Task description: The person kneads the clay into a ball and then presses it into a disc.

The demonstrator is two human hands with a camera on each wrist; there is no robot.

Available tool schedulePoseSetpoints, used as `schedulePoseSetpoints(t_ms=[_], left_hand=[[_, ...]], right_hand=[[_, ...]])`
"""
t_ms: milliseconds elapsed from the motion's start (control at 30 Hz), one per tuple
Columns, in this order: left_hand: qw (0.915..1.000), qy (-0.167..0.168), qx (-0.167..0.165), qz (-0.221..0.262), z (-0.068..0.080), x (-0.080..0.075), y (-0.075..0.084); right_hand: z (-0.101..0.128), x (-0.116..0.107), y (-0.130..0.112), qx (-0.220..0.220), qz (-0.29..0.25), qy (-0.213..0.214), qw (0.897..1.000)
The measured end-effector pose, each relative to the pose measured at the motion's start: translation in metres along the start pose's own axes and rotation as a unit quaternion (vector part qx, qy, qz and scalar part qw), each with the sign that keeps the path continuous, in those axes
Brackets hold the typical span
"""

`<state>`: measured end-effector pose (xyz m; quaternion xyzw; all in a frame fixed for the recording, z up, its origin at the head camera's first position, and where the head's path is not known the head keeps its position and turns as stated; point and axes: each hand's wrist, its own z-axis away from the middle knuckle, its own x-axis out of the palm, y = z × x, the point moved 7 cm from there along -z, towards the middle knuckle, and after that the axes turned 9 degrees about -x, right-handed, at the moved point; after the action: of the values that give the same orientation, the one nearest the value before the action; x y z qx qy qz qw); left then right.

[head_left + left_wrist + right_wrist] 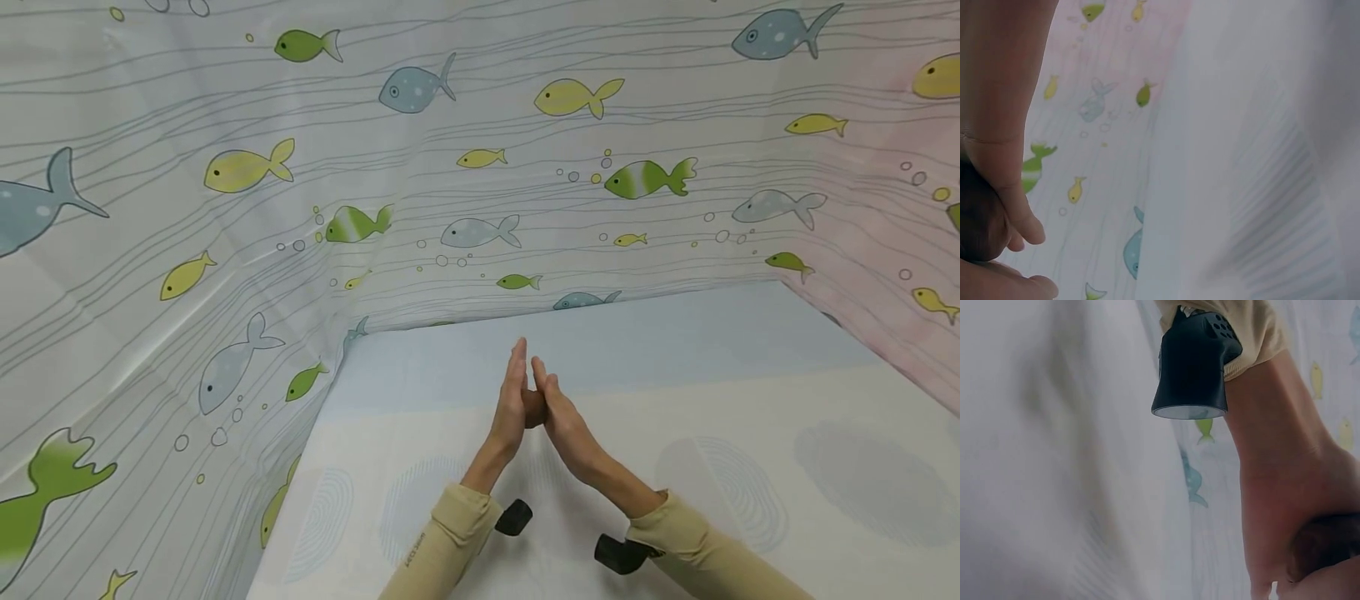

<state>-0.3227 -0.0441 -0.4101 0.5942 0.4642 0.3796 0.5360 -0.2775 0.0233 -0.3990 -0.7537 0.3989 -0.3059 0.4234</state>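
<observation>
Left hand (512,408) and right hand (564,417) pressed together, fingers straight, centre frame above the pale patterned worktop (750,400) (small brown object (534,408) between palms); nothing set down yet.

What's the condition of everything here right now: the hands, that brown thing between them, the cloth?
Left hand: fingers straight, palm pressed against the brown thing.
Right hand: fingers straight, pressed against it from the other side.
Small brown lump: squeezed between both palms, mostly hidden.
Fish-print cloth walls: hanging, wrinkled.
Pale table surface: flat.
</observation>
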Motion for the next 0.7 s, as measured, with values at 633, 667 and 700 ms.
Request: schedulePoseSetpoints(t_ms=[633, 667, 700], left_hand=[[0.9999, 0.003, -0.003, -0.014, 0.005, 0.010, -0.016], [0.9999, 0.002, -0.002, -0.014, 0.006, 0.011, -0.016], [0.9999, 0.000, 0.001, -0.015, 0.007, 0.012, -0.015]], right_hand=[[-0.004, -0.020, 0.008, -0.004, 0.083, 0.098, 0.992], [-0.005, -0.021, 0.009, -0.002, 0.085, 0.102, 0.991], [-0.005, -0.022, 0.010, 0.000, 0.086, 0.107, 0.991]])
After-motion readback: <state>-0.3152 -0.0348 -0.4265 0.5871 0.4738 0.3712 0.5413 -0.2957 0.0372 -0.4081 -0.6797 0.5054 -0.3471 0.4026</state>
